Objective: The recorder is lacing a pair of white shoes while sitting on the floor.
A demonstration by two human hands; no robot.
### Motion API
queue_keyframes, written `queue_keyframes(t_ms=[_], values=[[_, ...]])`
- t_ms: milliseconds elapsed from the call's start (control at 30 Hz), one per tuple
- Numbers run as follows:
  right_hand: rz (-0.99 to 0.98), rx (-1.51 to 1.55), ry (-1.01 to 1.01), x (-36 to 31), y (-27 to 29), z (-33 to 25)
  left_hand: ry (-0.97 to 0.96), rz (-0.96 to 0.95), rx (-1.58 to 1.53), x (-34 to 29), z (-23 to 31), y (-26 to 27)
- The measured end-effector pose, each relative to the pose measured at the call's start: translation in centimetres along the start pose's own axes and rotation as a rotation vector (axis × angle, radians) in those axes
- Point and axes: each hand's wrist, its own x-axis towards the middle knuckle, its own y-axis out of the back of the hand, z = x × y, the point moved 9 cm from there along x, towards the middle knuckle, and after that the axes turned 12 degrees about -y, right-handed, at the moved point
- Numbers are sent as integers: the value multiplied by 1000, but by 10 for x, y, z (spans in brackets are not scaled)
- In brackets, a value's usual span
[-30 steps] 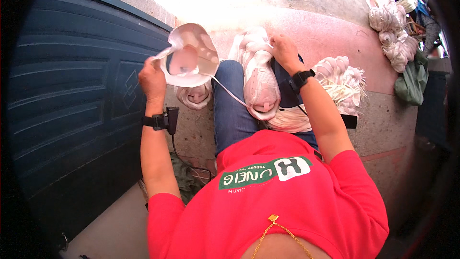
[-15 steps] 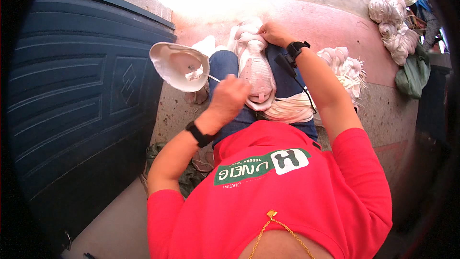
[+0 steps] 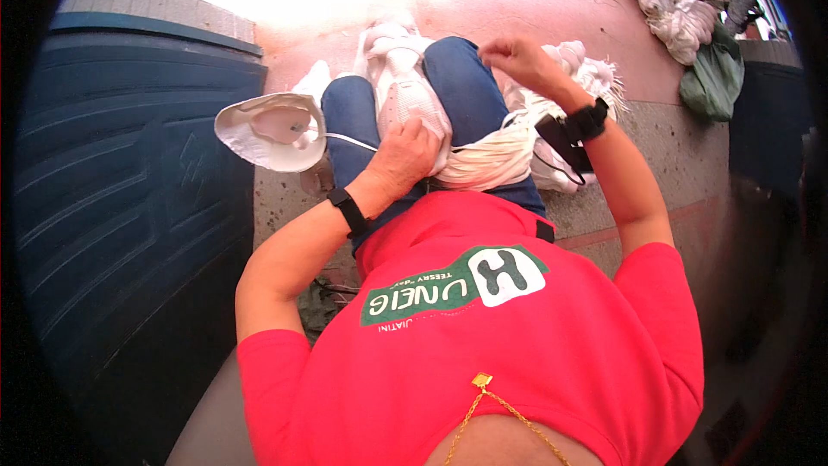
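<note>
A white shoe upper (image 3: 401, 102) with a mesh surface lies lengthwise between my thighs. My left hand (image 3: 404, 155) is closed, its bent fingers gripping the near part of the upper. A thin white cord (image 3: 352, 141) runs from a white cap-shaped piece (image 3: 272, 132) on the left toward that hand; where it ends is hidden. My right hand (image 3: 522, 65) is raised off the upper, over the right knee. Its fingers are bent together at the tips, and anything between them is too small to make out. Cream-coloured laces (image 3: 492, 158) lie bunched across my right thigh.
More white shoe pieces with laces (image 3: 586, 69) sit beside my right leg. Heaped white bundles (image 3: 677, 22) and a green bag (image 3: 714, 78) stand at the far right. A dark blue panelled door (image 3: 147, 147) borders the left side. The floor (image 3: 561, 9) is pinkish ahead.
My right hand has left the far end of the shoe upper and moved right. My left hand has settled onto the upper's near part. The whole view has shifted slightly.
</note>
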Motion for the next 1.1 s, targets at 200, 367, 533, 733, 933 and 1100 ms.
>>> queue_keyframes(t_ms=[200, 367, 533, 733, 933, 1100], values=[[55, -531, 207, -71, -17, 11, 64, 68, -122, -6, -8, 8], [99, -654, 328, -84, -31, 4, 208, 162, -522, -5, -32, 19], [179, -420, 329, -87, -11, -62, 318, 459, -810, 36, -35, 30], [551, -420, 401, -93, 65, -118, 531, 204, -1725, 58, -63, 44], [559, -527, 307, -85, 86, -87, 596, 203, -1533, -3, -107, 47], [57, -981, -146, -63, 4, 22, 747, -12, -1059, -63, -80, -13]])
